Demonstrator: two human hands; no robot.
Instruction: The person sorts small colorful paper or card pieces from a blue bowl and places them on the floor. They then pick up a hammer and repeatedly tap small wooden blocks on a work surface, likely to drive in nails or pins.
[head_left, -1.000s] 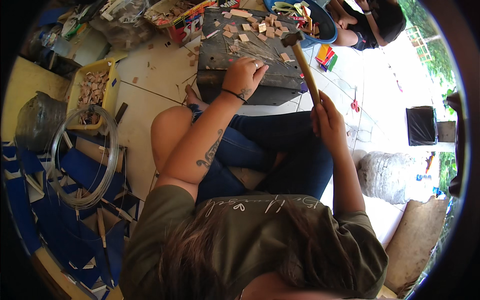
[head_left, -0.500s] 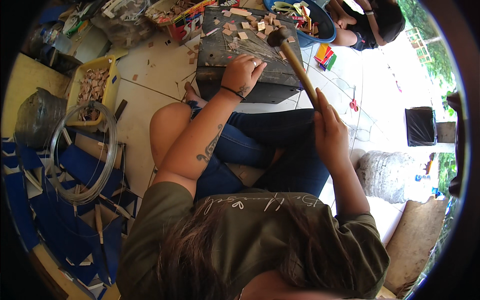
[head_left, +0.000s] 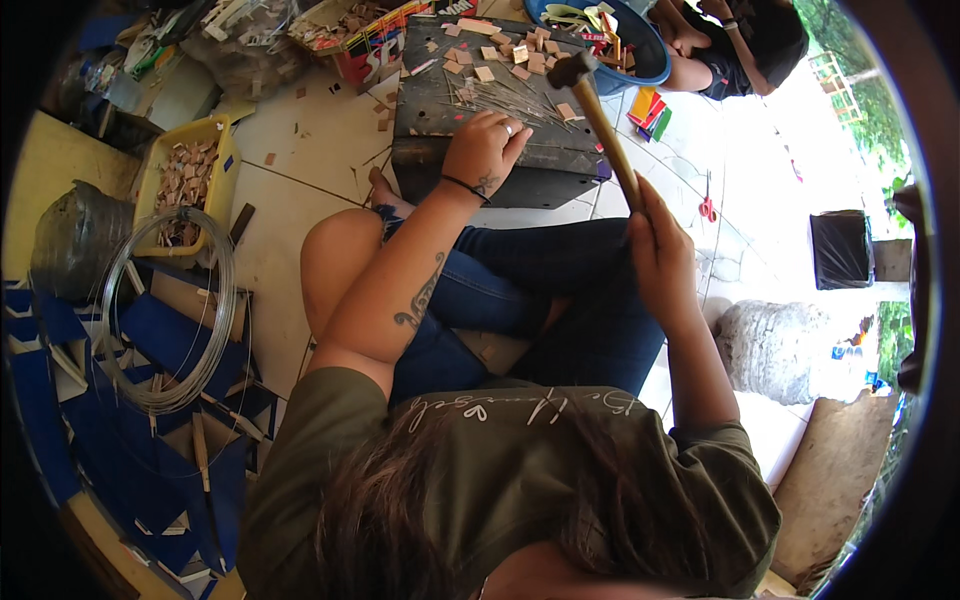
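My right hand (head_left: 660, 245) is wrapped round the handle of a hammer (head_left: 603, 125), its head raised over the right part of a dark, scuffed box (head_left: 425, 150). On the near part of the box top rests my left hand (head_left: 480, 150), its fingers curled down and together. Whatever they pinch is hidden beneath the hand. Just beyond it lie several thin lengths of wire (head_left: 490, 98). Small square wooden pieces (head_left: 484, 74) are scattered over the far half of the top.
A yellow basin (head_left: 232, 165) of wooden pieces and a coil of wire (head_left: 225, 340) lie to my left, near blue panels (head_left: 150, 480). A blue tub (head_left: 655, 70) stands behind the box. Red scissors (head_left: 708, 208) lie on the right floor. Another person (head_left: 745, 50) sits at the far right.
The hammer head has shifted slightly to the right and its angle has turned a little. My left hand stays in nearly the same place.
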